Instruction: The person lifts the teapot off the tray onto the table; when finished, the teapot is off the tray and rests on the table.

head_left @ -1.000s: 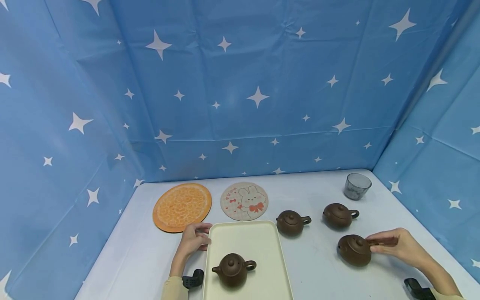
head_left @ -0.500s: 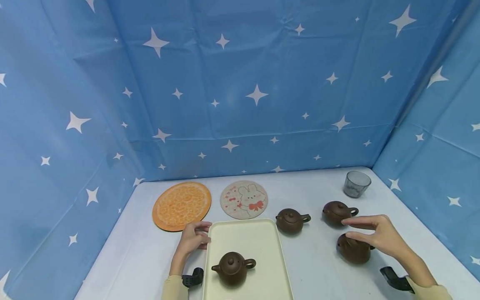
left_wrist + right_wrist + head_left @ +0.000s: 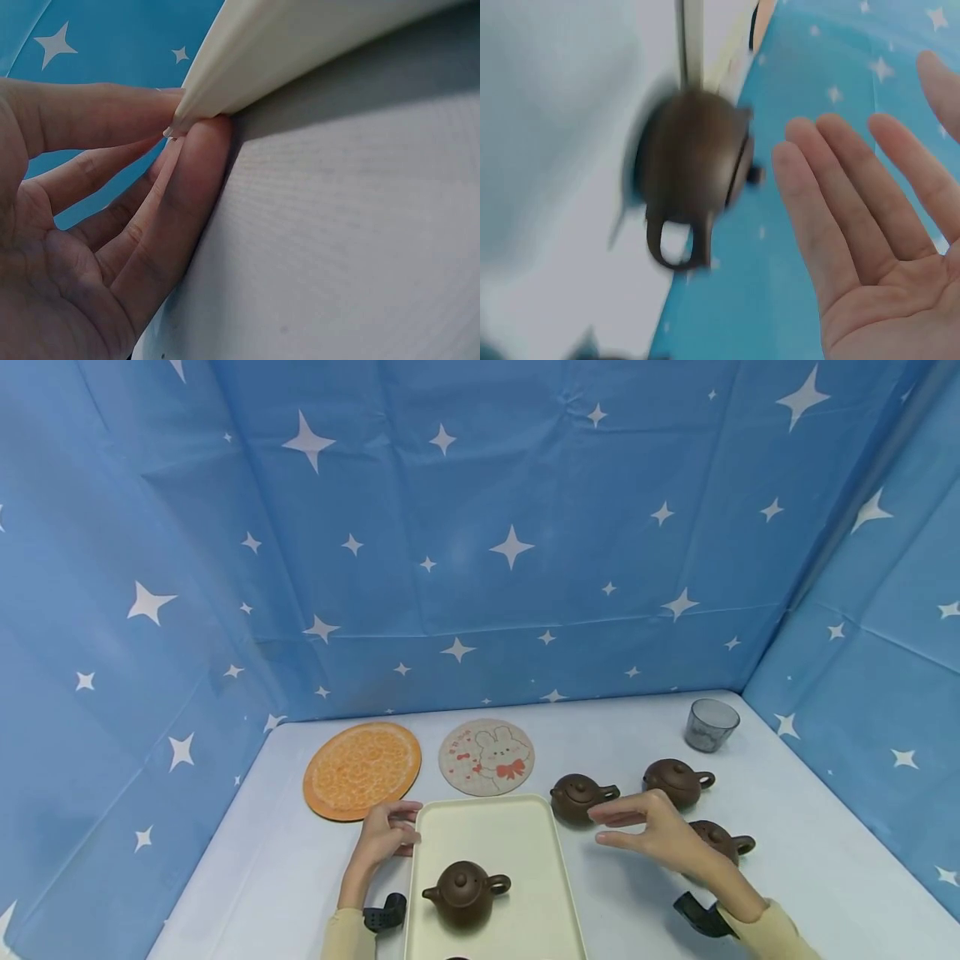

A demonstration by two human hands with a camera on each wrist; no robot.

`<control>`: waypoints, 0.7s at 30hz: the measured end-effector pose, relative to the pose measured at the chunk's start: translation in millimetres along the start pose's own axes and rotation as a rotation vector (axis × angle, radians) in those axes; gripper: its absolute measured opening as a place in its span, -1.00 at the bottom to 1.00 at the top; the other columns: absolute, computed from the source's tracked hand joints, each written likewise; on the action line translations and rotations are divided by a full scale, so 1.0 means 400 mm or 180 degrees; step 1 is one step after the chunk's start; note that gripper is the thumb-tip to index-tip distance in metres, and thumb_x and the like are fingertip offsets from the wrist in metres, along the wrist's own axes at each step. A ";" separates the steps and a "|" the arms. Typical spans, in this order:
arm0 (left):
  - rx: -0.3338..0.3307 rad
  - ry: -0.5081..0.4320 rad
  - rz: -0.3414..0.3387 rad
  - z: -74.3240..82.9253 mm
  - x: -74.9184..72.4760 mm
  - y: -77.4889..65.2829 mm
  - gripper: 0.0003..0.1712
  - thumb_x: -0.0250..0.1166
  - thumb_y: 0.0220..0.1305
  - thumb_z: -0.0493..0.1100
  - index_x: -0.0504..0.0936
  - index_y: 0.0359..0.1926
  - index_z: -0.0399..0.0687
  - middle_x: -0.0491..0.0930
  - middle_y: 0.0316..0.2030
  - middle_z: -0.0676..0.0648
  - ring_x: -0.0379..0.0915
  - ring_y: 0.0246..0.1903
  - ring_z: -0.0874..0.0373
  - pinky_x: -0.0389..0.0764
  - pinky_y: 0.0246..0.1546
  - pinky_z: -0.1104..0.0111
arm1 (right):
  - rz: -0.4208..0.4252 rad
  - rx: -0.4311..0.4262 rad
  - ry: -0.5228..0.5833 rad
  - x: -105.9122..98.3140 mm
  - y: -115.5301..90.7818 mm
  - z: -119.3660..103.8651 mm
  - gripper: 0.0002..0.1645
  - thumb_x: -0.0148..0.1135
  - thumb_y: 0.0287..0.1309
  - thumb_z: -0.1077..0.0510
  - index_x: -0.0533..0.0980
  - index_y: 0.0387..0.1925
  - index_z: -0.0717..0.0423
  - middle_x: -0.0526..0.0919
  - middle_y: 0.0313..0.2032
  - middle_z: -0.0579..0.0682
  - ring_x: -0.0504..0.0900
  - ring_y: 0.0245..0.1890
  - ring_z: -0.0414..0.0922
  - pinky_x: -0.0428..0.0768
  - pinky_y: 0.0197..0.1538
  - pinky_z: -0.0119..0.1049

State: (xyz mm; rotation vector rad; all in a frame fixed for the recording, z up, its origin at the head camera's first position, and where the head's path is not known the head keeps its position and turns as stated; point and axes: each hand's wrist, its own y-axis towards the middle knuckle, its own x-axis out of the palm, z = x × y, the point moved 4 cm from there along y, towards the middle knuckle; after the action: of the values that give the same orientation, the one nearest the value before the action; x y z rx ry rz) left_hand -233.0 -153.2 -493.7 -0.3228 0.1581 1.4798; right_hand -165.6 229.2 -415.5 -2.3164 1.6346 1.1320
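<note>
- Lower centre, the left hand (image 3: 384, 837) pinches a cream tray (image 3: 517, 837) bearing a brown teapot (image 3: 463, 895).
- Right of centre, the right hand (image 3: 662, 835) hangs empty, fingers apart, beside a second teapot (image 3: 576, 797).
- Likely a reach; next calls for gripping that handle.

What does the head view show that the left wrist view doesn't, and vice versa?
Only head: dark-brown round teapots, smoky glass cup, orange round mat, beige round rabbit-print mat, right hand.
Only left wrist: the palm of the left hand.
Both: that hand, the cream rectangular tray it pinches, white tabletop, blue star-print curtain.
</note>
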 end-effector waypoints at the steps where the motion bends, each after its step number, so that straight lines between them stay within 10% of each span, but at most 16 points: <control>1: 0.0003 0.0012 -0.0002 0.001 -0.001 0.000 -0.43 0.28 -0.19 -0.51 0.59 0.00 -0.37 0.56 -0.25 -0.21 0.56 -0.48 0.13 0.68 -0.57 0.27 | -0.0060 0.0019 0.0050 0.015 0.007 -0.003 -0.58 0.40 0.04 0.08 0.63 -0.11 0.29 0.73 -0.18 0.11 0.72 -0.23 -0.08 0.71 -0.19 -0.21; 21: 0.0004 0.0012 0.0022 0.005 0.000 -0.005 -0.44 0.29 -0.20 -0.51 0.60 -0.01 -0.36 0.57 -0.26 -0.21 0.55 -0.49 0.14 0.68 -0.58 0.27 | -0.0571 -0.0079 0.0617 0.225 0.101 -0.078 -0.57 0.42 0.01 0.16 0.62 -0.09 0.33 0.71 -0.15 0.19 0.72 -0.18 0.02 0.71 -0.19 -0.30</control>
State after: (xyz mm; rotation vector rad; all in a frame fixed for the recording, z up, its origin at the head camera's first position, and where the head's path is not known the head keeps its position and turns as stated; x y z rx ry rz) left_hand -231.4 -152.7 -491.7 -0.3243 0.1632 1.4860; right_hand -170.0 127.7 -434.6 -2.5985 1.4373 0.9225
